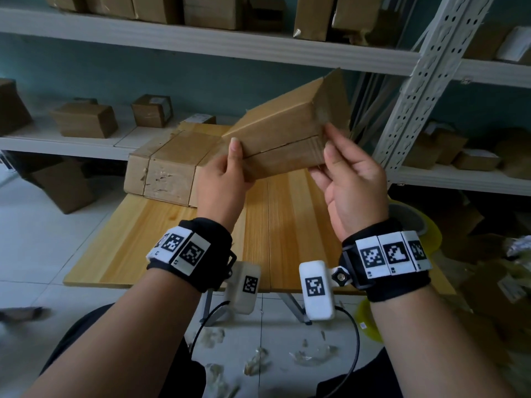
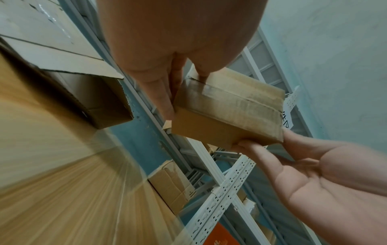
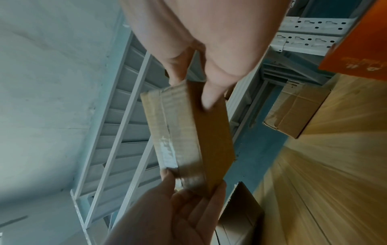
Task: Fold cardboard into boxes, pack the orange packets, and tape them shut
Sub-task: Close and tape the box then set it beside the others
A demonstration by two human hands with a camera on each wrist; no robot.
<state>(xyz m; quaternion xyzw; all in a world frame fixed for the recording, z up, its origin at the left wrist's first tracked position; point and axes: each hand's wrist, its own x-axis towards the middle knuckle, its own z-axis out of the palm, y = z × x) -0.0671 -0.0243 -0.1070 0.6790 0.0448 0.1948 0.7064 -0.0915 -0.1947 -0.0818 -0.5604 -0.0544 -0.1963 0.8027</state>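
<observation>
Two hands hold a small box up over the tabletop.

The wooden tabletop (image 1: 161, 248) has a big taped carton (image 1: 169, 170) at its far left corner. The small cardboard box (image 1: 284, 130) is tilted in the air above it. The left hand (image 1: 222, 179) pinches its left end; the right hand (image 1: 350, 179) pinches its right end.

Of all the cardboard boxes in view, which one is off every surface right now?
The small box gripped by the left hand and right hand, tilted above the table; the others rest on table, shelves or floor.
</observation>
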